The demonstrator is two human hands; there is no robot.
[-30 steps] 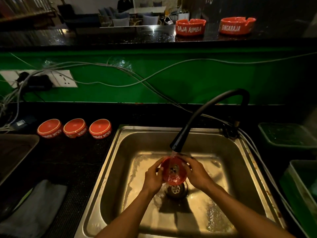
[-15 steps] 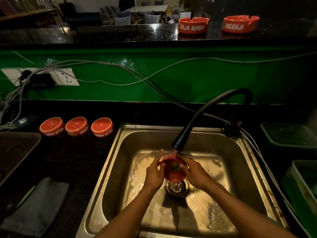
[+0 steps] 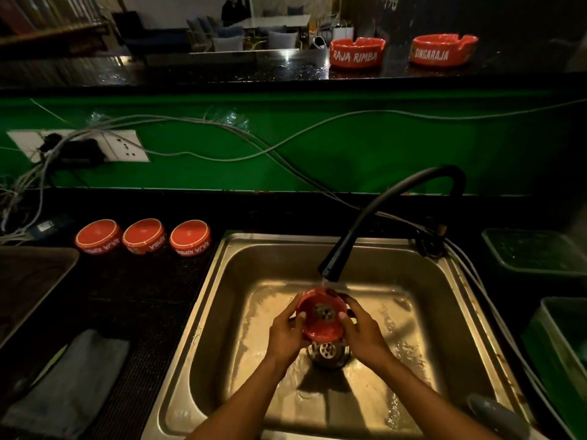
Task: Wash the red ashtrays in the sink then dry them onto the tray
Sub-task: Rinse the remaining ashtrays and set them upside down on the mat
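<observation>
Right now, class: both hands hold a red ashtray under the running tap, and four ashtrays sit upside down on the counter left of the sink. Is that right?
Not quite. The head view shows three upside-down ashtrays on the counter left of the sink, not four. The rest stands: the left hand and right hand hold a red ashtray under the running tap.

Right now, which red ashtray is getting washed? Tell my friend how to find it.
Find the metal sink with the black tap. Under its spout, both hands hold one red ashtray over the drain. Unlike the other red ashtrays, which sit on counters, it is held under running water.
</observation>
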